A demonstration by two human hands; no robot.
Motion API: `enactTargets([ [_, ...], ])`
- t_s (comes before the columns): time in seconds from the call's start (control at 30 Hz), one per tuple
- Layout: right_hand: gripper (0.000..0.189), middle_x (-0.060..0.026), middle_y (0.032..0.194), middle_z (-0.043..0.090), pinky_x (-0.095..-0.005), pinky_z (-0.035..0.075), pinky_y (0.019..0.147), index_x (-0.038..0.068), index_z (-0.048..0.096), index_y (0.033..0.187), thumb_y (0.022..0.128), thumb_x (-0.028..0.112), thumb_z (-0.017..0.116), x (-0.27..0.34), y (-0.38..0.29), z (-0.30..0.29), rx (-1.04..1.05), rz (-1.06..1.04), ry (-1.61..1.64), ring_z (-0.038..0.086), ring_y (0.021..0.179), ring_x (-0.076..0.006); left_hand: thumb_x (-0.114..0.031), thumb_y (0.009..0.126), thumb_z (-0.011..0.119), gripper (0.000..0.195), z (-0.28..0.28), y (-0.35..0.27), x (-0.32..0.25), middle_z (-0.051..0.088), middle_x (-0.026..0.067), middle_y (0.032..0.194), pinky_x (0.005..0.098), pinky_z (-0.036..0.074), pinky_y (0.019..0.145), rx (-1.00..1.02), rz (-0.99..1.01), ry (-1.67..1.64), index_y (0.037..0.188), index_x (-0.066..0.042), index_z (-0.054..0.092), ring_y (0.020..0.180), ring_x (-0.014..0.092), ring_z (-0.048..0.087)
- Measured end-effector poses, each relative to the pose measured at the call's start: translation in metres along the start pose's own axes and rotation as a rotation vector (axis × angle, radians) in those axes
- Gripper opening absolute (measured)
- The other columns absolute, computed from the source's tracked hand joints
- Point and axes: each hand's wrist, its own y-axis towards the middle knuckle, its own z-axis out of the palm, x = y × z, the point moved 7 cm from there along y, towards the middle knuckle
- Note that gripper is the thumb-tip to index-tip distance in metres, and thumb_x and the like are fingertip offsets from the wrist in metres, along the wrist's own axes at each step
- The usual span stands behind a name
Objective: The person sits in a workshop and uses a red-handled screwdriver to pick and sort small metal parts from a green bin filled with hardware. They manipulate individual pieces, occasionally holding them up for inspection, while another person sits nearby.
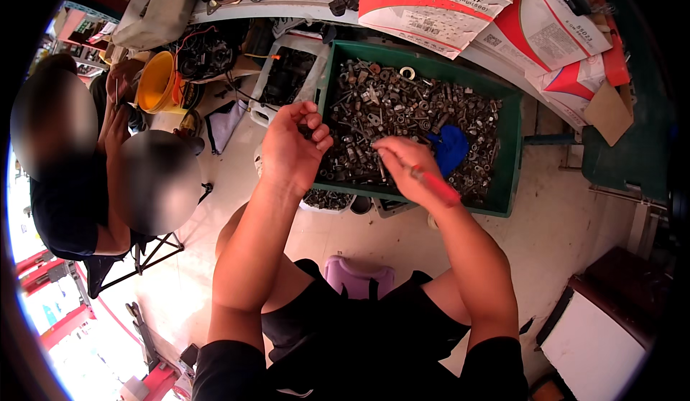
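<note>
My left hand (294, 150) is raised over the near left edge of a green plastic crate (509, 174), palm turned up. Its fingers curl around a small dark part (305, 130), mostly hidden, whose kind I cannot tell. Above the crate's near side, my right hand (412, 172) has its fingertips bent together. A red-handled tool (439, 187), blurred, lies along that hand towards the wrist; its working end is not clear. Loose bolts, nuts, washers and other metal hardware (393, 110) fill the crate. A blue cloth or glove (452, 147) rests on them, just right of my right hand.
Another person (70, 201) sits at the left, hands near a yellow bucket (155, 83). Printed cartons (431, 13) stand on the bench beyond the crate. A tub of small hardware (326, 199) sits below the crate's near edge. A purple stool (358, 277) is beneath me.
</note>
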Motion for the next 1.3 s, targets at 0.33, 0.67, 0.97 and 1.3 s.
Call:
enactTargets([
  [0.33,0.006,-0.0166,0.078,0.060,-0.0463,0.050,0.071,0.001,0.053,0.077,0.078,0.002,0.059,0.014,-0.010,-0.021,-0.134,-0.044,-0.636,0.061,0.081,-0.0380,-0.019,0.093,0.051,0.012,-0.002,-0.004,-0.009,0.042,0.0010,0.076,0.0285,0.033,0.061,0.008,0.016,-0.027,0.088,-0.008,0.054,0.068,0.016,0.038],
  [0.67,0.018,-0.0169,0.093,0.066,-0.0387,0.053,0.072,0.002,0.064,0.108,0.091,0.006,0.060,0.012,-0.024,0.014,-0.002,-0.255,-0.155,0.066,0.085,-0.0353,-0.019,0.096,0.049,0.014,0.008,-0.003,-0.004,0.043,0.0007,0.076,0.0277,0.035,0.062,0.017,0.029,-0.021,0.090,-0.007,0.054,0.068,0.015,0.038],
  [0.97,0.009,-0.0104,0.074,0.061,-0.0426,0.052,0.064,0.006,0.055,0.074,0.074,0.007,0.063,0.023,-0.022,0.026,0.023,-0.198,-0.391,0.063,0.072,-0.0333,-0.019,0.093,0.052,0.012,0.004,-0.001,-0.004,0.043,0.0010,0.076,0.0282,0.035,0.062,0.011,0.012,-0.021,0.087,-0.009,0.053,0.068,0.015,0.038],
  [1.3,0.014,-0.0163,0.078,0.068,-0.0405,0.053,0.066,0.002,0.068,0.092,0.089,0.008,0.056,0.018,-0.016,-0.041,-0.258,-0.043,-0.053,0.068,0.072,-0.0324,-0.019,0.096,0.048,0.014,0.009,-0.008,0.001,0.042,0.0010,0.077,0.0282,0.034,0.063,0.007,-0.006,0.014,0.091,-0.007,0.052,0.069,0.015,0.037],
])
